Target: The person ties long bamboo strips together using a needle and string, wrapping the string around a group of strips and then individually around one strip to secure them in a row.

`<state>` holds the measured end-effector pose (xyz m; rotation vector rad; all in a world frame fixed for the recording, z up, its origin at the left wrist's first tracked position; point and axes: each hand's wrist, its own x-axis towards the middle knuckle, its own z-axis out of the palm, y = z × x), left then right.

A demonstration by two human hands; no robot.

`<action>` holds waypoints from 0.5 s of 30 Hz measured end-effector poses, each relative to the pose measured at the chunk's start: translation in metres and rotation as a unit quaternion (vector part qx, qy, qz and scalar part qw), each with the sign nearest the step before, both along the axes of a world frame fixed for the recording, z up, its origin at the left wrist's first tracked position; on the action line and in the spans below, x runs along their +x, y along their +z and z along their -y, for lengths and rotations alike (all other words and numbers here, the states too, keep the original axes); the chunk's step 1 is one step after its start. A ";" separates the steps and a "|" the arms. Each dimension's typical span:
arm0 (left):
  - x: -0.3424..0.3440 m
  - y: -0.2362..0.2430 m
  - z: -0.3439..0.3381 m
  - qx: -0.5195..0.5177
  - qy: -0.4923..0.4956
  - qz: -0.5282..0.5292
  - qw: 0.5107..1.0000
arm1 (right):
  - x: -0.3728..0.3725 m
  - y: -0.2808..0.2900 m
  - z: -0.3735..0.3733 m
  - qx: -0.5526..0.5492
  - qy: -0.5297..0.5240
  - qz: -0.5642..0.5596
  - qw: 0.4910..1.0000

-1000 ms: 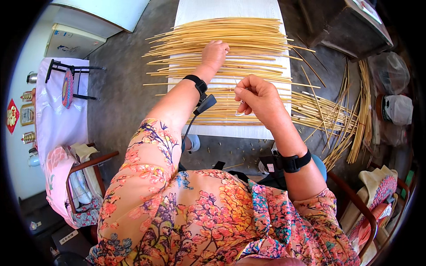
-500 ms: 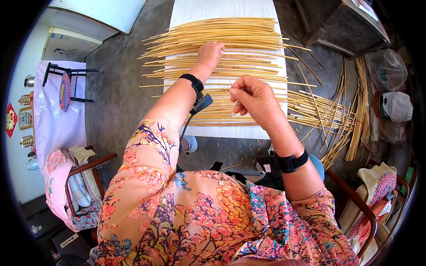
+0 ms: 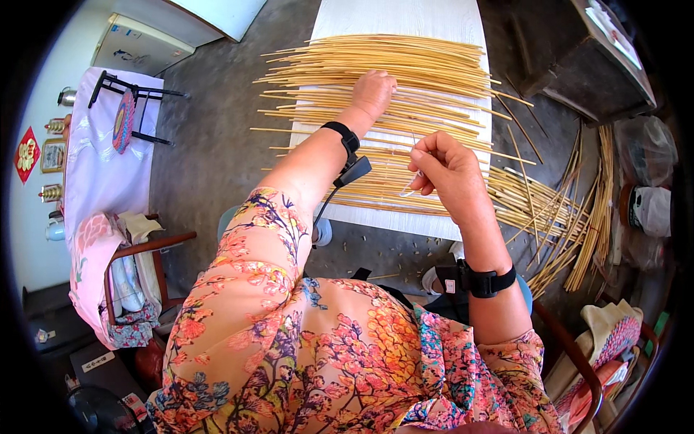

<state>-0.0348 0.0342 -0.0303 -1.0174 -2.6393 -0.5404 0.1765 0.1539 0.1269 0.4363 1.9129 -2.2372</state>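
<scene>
One left hand [image 3: 374, 94] and one right hand [image 3: 450, 172] stand apart over one white table [image 3: 397, 12]. Sticks [image 3: 405, 52], too numerous to count, lie crosswise beneath both. The right hand pinches white thread [image 3: 408, 193]; the left hand's closure cannot be determined.

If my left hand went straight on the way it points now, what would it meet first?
Probably the upper sticks, lying just ahead of your left hand, though depth is hard to judge.

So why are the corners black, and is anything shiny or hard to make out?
Head view: the fisheye lens leaves black corners; head view: pale gloss on the lavender cloth; head view: the thin sliver pinched by the right hand is too fine to identify.
</scene>
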 end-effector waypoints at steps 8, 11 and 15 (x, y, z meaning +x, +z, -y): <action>-0.001 0.000 0.004 0.006 0.021 -0.022 1.000 | 0.000 -0.002 -0.002 0.002 0.010 -0.006 1.000; -0.002 0.001 0.005 0.001 0.043 -0.010 0.999 | -0.002 -0.003 -0.003 0.014 0.014 -0.001 1.000; -0.005 0.003 0.005 -0.014 0.063 0.016 0.998 | -0.003 -0.001 -0.004 0.029 0.019 -0.001 0.999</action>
